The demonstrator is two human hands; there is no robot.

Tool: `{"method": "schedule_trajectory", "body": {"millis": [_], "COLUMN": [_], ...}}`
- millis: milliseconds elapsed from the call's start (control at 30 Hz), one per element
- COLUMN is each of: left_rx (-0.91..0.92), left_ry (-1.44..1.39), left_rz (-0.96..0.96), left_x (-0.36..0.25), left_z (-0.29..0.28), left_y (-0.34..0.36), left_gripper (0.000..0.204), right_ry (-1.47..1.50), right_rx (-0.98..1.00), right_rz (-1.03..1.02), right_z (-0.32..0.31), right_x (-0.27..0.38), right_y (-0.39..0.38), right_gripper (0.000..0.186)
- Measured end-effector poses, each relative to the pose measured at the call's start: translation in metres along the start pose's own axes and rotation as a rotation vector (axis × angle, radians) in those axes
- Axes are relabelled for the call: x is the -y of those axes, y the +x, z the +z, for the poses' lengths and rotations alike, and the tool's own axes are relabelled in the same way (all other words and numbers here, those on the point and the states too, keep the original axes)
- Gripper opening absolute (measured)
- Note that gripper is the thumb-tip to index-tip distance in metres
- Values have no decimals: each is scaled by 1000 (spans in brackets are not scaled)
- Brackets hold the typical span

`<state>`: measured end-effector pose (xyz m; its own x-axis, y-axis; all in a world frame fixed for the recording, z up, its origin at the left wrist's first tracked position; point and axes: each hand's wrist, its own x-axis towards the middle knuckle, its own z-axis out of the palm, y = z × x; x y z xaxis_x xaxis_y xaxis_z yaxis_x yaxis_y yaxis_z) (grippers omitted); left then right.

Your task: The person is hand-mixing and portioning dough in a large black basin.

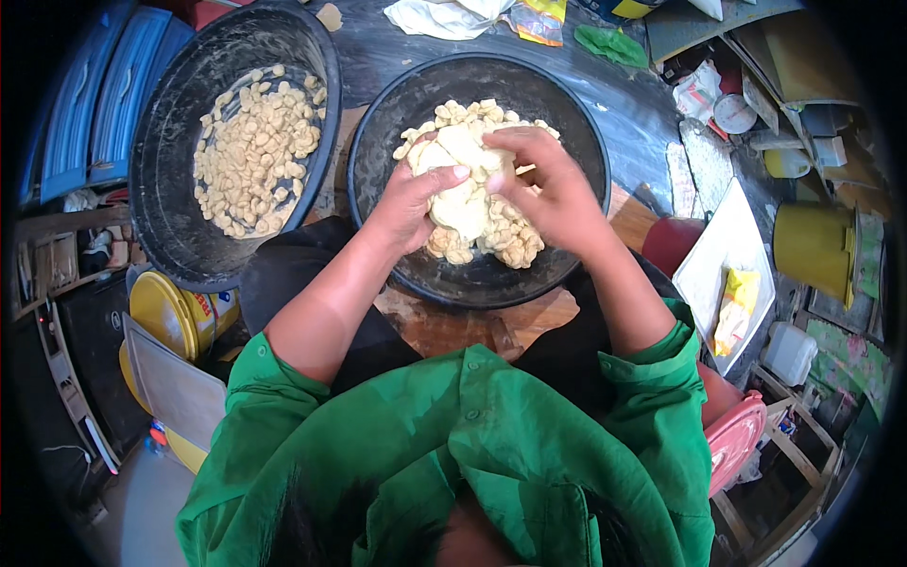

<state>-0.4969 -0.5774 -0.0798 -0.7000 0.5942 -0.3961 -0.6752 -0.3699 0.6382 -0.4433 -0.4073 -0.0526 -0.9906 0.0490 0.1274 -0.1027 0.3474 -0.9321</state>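
Observation:
A large, soft lump of pale dough (pixel 465 213) hangs over the round black basin (pixel 439 282) in front of me. My left hand (pixel 413 203) is wrapped round the lump from its left side, the thumb lying across it. At the lump's right edge, my right hand (pixel 557 194) has its fingers and thumb curled together in a pinch against the dough. Small dough pieces (pixel 513 244) are heaped in the basin under both hands, and the hands and lump cover part of the heap. Bright light washes out the detail of the dough.
A deeper black tub (pixel 151 227) at left holds many small dough pieces. Yellow buckets (pixel 165 307) stand below it. At right, a white board (pixel 704 274) carries a yellow packet (pixel 737 307), near a yellow-green bucket (pixel 814 248). A white plastic bag (pixel 444 19) lies on the dark sheet beyond.

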Motion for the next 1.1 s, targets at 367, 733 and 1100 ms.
{"method": "schedule_trajectory", "body": {"millis": [367, 733, 1100], "left_rx": [-208, 179, 152], "left_ry": [11, 79, 82], "left_rz": [50, -194, -135], "left_x": [-14, -1, -5], "left_z": [-9, 1, 3], "left_y": [12, 4, 4], "left_gripper": [38, 36, 38], "right_ry": [474, -69, 417], "right_rx": [-399, 204, -244], "right_rz": [237, -92, 186], "right_z": [-35, -15, -20], "right_x": [-1, -3, -20], "right_y": [5, -2, 2], "right_gripper": [16, 29, 16]}}
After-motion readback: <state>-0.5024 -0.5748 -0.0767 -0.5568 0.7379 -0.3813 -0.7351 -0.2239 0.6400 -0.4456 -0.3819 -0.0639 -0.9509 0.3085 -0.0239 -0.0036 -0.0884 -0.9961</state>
